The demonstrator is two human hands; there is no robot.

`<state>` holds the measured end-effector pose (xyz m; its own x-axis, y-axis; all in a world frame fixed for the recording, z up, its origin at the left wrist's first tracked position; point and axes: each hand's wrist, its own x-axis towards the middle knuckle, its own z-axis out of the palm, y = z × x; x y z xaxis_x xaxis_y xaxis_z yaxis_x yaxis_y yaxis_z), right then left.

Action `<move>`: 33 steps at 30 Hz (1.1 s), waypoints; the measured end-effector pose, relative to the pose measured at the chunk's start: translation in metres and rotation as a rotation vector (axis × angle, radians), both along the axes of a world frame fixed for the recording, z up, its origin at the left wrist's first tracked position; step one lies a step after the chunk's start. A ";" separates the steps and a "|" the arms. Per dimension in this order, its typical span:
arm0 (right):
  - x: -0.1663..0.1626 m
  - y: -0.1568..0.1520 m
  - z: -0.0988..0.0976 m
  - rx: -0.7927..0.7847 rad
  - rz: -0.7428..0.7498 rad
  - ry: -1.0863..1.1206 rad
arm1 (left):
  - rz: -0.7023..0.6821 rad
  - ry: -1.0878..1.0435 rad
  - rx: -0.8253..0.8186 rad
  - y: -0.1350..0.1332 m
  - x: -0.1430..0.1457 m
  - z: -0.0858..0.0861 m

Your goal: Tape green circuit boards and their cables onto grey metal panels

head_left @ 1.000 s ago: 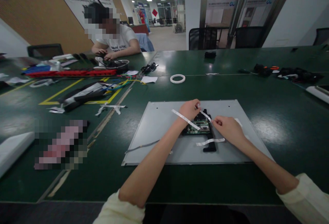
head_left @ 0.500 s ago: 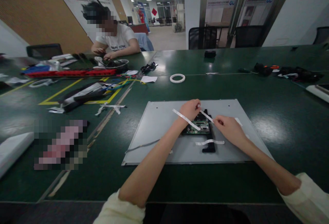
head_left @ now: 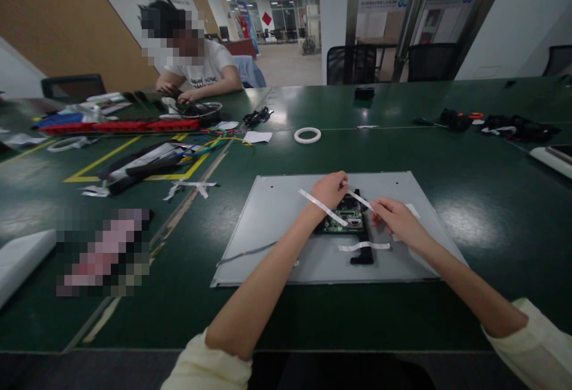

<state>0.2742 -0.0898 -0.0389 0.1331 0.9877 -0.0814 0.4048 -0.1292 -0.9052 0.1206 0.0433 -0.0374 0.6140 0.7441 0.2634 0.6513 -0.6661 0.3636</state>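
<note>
A strip of white tape [head_left: 358, 200] stretches between my two hands, above a black bracket [head_left: 363, 236]. My left hand [head_left: 329, 190] pinches its far left end, while my right hand [head_left: 394, 218] pinches the near right end. Another white strip [head_left: 322, 207] runs from my left wrist across to a green circuit board [head_left: 340, 222]. Lower down, a third strip [head_left: 364, 247] lies across the bracket. Board and bracket rest on a flat grey panel [head_left: 268, 217], partly covered by my left hand and forearm. A grey cable [head_left: 246, 253] passes under my left forearm.
Beyond the panel lies a white tape roll [head_left: 307, 135] on the green table [head_left: 286, 324]. Crumpled tape strips [head_left: 192, 188] and a black-and-white bundle [head_left: 138, 166] are to the left. Across the table sits a person [head_left: 208, 68] handling cables. Black cables [head_left: 513, 126] lie at the right.
My right hand has shifted slightly and turned, its fingers now more extended around the tape end. My left hand keeps its pinch. The view has moved very slightly.
</note>
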 end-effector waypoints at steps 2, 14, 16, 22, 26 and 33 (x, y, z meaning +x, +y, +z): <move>-0.002 0.001 0.000 -0.054 -0.043 0.194 | 0.000 -0.014 0.013 0.000 0.000 -0.001; -0.004 0.010 0.000 -0.017 -0.138 0.523 | 0.051 -0.027 0.026 0.001 0.001 -0.003; -0.002 0.012 -0.004 0.007 -0.127 0.509 | 0.073 -0.014 0.013 0.000 0.002 -0.002; 0.007 0.013 -0.013 0.088 -0.030 0.170 | 0.100 -0.006 0.011 -0.001 0.002 0.000; 0.009 0.007 -0.006 0.114 -0.010 -0.232 | 0.085 0.001 0.027 0.001 0.002 -0.003; 0.004 0.002 0.001 0.140 0.052 -0.512 | 0.066 -0.008 0.022 0.002 0.001 -0.005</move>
